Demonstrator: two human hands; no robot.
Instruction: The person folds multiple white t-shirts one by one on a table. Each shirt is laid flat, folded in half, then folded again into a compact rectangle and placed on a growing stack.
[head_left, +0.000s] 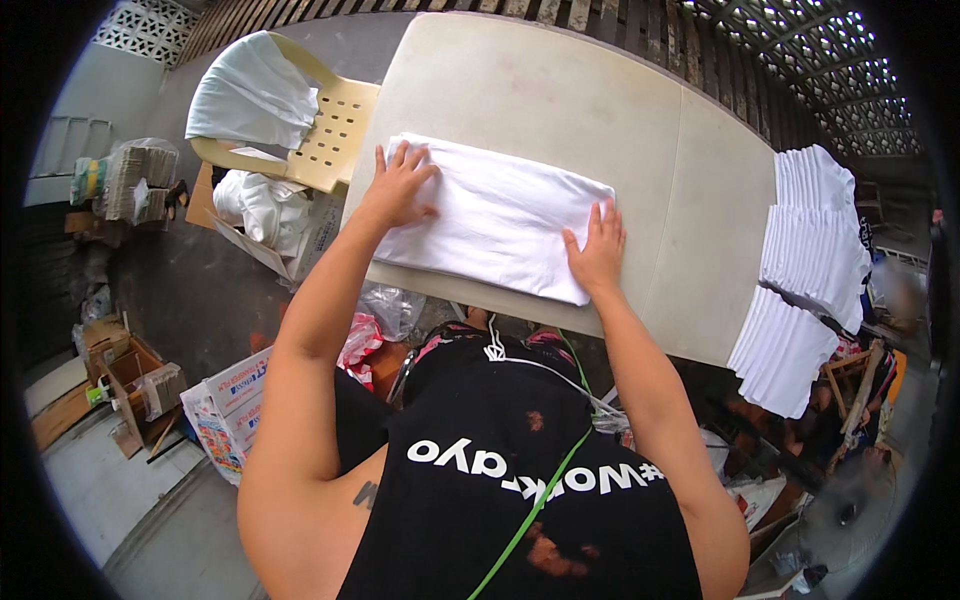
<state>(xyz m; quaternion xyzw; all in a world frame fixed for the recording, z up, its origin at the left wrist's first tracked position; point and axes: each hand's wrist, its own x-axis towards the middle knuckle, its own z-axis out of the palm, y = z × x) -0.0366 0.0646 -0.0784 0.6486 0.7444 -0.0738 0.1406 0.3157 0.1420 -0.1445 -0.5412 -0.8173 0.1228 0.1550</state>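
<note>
A folded white cloth (495, 217), probably a garment, lies flat as a long rectangle on the pale folding table (570, 82). My left hand (403, 185) rests on its left end, fingers spread. At the right end, my right hand (598, 247) lies along the edge with its thumb apart from the fingers. Neither hand grips the cloth; both press on it from above. Slight creases run along the cloth's surface.
Stacks of folded white garments (814, 240) stand at the table's right end. Left of the table is a cream plastic chair (341, 135) with a white cloth (251, 94) over its back. Below it, a cardboard box (255, 251) holds white fabric (262, 206). A fan (847, 514) stands at lower right.
</note>
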